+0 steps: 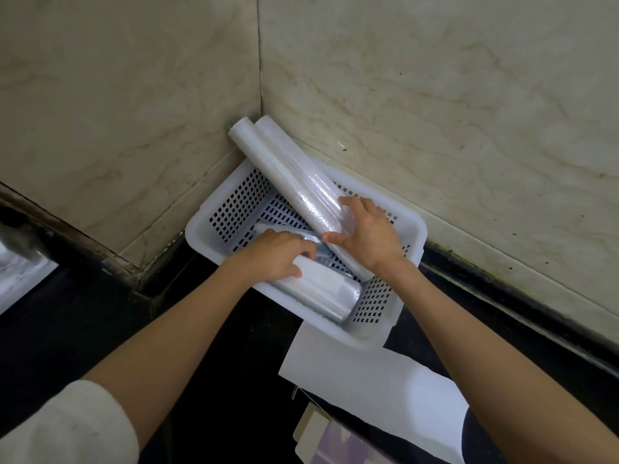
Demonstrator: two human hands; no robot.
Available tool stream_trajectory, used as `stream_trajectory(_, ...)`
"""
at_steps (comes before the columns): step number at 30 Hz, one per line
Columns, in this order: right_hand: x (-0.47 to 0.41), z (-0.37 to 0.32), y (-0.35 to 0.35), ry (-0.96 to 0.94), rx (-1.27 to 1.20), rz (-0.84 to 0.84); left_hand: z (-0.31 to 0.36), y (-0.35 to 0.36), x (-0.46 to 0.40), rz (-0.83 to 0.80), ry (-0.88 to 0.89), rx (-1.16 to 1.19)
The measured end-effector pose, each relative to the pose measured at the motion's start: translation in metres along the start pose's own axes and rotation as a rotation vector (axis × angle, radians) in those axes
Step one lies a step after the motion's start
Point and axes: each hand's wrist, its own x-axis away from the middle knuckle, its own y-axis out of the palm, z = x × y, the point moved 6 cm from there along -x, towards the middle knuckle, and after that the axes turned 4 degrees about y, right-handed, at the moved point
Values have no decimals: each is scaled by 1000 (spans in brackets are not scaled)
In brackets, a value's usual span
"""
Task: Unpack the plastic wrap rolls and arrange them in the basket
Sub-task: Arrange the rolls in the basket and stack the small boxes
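A white perforated plastic basket (pixel 214 226) sits in the corner where two marble walls meet. Two long plastic wrap rolls (pixel 284 165) lean side by side from the basket floor up against the wall corner. My right hand (pixel 365 236) grips their lower ends, fingers spread around them. A shorter, thicker roll (pixel 321 293) lies flat along the basket's near side. My left hand (pixel 274 256) rests on top of it with fingers curled over its far end.
The basket stands on a black countertop (pixel 214 363). White paper sheets (pixel 378 383) lie in front of the basket, with an opened cardboard box (pixel 321 433) at the bottom edge. A pale object (pixel 16 272) shows at the far left.
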Motion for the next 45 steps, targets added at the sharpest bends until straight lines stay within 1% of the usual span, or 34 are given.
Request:
stream_trajectory(2, 1, -1, 0, -4, 13, 1, -3, -2, 2, -12, -28, 7)
stream_trajectory(5, 2, -1, 1, -18, 34, 8, -13, -9, 1, -19, -54, -93)
stream_trajectory(6, 2, -1, 1, -20, 39, 10, -16, -9, 0, -43, -64, -131)
stream_trajectory(9, 1, 0, 3, -6, 51, 18, -18, -2, 1, -182, -101, -201)
stream_trajectory(11, 1, 1, 4, -1, 61, 26, -14, 3, 1, -217, -108, -191)
stream_trajectory(15, 2, 0, 7, -16, 84, 51, -11, 3, 3, -171, -85, -82)
stream_trajectory(18, 7, -1, 6, -47, 136, 156, -20, -7, 13, -126, -122, -22)
stream_trajectory(20, 11, -2, 5, -68, 136, 212, -28, -20, 22, -51, -135, 6)
stream_trajectory(21, 13, -3, 5, -76, 117, 241, -32, -28, 27, 22, -135, 47)
stream_trajectory(23, 17, -4, 3, -100, 84, 294, -41, -49, 39, 214, -177, 209)
stream_trajectory(25, 19, -5, 6, -91, 65, 259, -52, -65, 49, 380, -250, 469)
stream_trajectory(26, 19, -5, 10, -67, 62, 218, -56, -68, 51, 421, -271, 624)
stream_trajectory(30, 22, -4, 19, -7, 88, 116, -56, -65, 44, 446, -328, 1160)
stream_trajectory(32, 24, -7, 18, 1, 83, 98, -51, -63, 37, 462, -300, 1480)
stream_trajectory(33, 25, -7, 17, 9, 77, 93, -50, -63, 35, 480, -298, 1583)
stream_trajectory(35, 29, -11, 18, 6, 56, 69, -53, -64, 31, 514, -326, 1636)
stream_trajectory(36, 31, -17, 21, -34, 36, 41, -54, -64, 30, 517, -337, 1628)
stream_trajectory(39, 30, -47, 44, -255, -1, -123, -59, -65, 28, 491, -354, 1598)
stream_trajectory(41, 20, -60, 67, -312, 82, -237, -63, -67, 28, 478, -362, 1555)
stream_trajectory(42, 14, -62, 78, -288, 143, -270, -65, -68, 28, 477, -364, 1536)
stream_trajectory(45, 2, -53, 102, -94, 287, -338, -70, -70, 30, 470, -357, 1514)
